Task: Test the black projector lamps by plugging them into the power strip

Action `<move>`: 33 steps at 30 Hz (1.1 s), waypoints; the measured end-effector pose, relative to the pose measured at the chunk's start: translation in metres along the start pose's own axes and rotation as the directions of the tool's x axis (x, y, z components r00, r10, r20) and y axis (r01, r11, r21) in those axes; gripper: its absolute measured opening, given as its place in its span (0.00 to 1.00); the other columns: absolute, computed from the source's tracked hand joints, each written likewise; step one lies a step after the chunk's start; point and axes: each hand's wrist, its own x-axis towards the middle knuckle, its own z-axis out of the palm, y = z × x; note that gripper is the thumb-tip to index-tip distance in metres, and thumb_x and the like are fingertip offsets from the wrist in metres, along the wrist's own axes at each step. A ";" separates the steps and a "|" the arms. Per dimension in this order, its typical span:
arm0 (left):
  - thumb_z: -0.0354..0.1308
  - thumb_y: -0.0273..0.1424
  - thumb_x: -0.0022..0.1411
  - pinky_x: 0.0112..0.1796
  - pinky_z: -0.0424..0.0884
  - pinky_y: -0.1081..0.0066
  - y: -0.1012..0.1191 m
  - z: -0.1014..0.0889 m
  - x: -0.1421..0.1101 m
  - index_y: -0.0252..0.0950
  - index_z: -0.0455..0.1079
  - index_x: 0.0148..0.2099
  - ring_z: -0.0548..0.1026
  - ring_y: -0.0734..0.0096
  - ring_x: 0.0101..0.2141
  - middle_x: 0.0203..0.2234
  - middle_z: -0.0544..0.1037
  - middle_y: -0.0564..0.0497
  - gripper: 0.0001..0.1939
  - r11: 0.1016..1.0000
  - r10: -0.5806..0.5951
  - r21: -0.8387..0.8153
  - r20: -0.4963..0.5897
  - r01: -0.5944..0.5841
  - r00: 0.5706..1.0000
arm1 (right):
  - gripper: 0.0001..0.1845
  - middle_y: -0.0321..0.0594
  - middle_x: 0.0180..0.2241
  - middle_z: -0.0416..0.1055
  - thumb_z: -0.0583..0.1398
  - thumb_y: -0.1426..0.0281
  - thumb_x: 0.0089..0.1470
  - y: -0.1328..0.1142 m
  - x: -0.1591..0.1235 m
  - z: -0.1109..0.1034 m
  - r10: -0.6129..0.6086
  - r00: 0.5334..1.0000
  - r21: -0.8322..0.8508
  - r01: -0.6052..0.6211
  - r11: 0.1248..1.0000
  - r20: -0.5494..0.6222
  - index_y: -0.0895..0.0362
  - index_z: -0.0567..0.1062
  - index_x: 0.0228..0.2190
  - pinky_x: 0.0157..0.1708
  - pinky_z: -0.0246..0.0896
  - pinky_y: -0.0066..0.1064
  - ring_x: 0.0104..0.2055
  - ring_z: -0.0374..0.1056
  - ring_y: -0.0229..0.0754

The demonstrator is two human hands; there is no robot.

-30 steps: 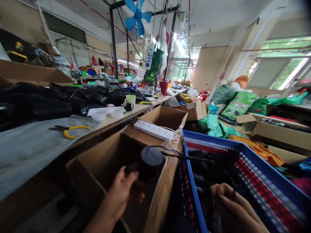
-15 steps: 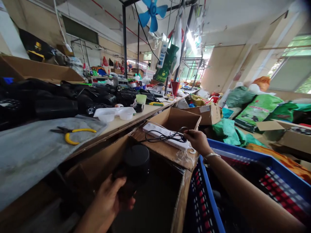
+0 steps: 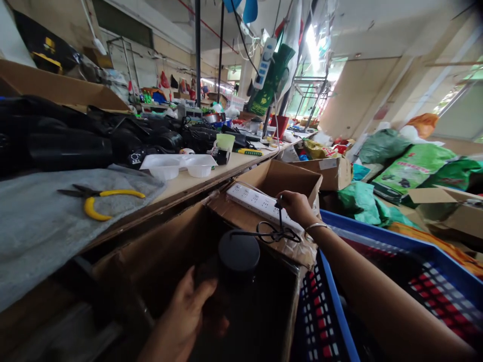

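Beyond your hands, the counter [image 3: 230,168] ran away into the room, carrying a dark heap of black equipment [image 3: 71,146] forward and left of your left hand [image 3: 184,311]. The blue basket [image 3: 335,296] sat beneath your right forearm, its near corner close beside the working space. An open cardboard box [image 3: 169,246] lay around and under your left hand, its interior too dark to read. A grey sheet [image 3: 33,216] spread left of that hand.

Your left hand was curled around a black device [image 3: 239,256], round end up, over the box. Ahead of it and below your right hand [image 3: 296,206], the white power strip [image 3: 252,198] lay slanted on cardboard. A white tray [image 3: 166,163] stood beyond your left hand, and yellow-handled pliers [image 3: 92,203] lay to its left; neither blocked the strip.

The cord [image 3: 269,234] hung bunched below your right hand, crossing the strip's near edge, where its loops could have snagged. Your right fingers pinched the plug [image 3: 279,202] at the strip. So the device was gripped and the plug in place to meet the sockets, but the cord was not unwound, and whether the prongs were seated could not be told.
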 end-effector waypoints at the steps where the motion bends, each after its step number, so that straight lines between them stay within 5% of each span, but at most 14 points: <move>1: 0.56 0.34 0.54 0.18 0.67 0.70 -0.001 0.001 0.002 0.39 0.56 0.47 0.70 0.70 0.16 0.21 0.73 0.56 0.19 1.000 0.004 0.001 0.006 -0.004 1.000 | 0.09 0.40 0.26 0.75 0.58 0.76 0.48 0.001 0.000 0.002 -0.009 1.000 -0.005 0.009 1.000 0.008 0.57 0.78 0.31 0.30 0.60 0.26 0.29 0.71 0.41; 23: 0.56 0.29 0.50 0.14 0.66 0.73 0.020 0.009 0.010 0.38 0.54 0.43 0.70 0.68 0.13 0.17 0.74 0.54 0.18 0.981 0.144 -0.137 0.068 -0.134 0.987 | 0.11 0.44 0.33 0.74 0.56 0.70 0.48 0.008 -0.024 0.033 0.036 0.980 0.046 -0.027 0.999 -0.197 0.59 0.75 0.34 0.35 0.63 0.32 0.33 0.70 0.43; 33: 0.56 0.28 0.51 0.14 0.68 0.74 0.033 0.016 0.011 0.37 0.60 0.39 0.71 0.71 0.15 0.19 0.71 0.57 0.12 0.972 0.214 -0.124 0.130 -0.198 0.968 | 0.10 0.45 0.33 0.74 0.58 0.73 0.49 0.003 -0.026 0.031 0.096 0.983 0.079 -0.084 0.993 -0.155 0.61 0.76 0.35 0.33 0.60 0.26 0.33 0.69 0.40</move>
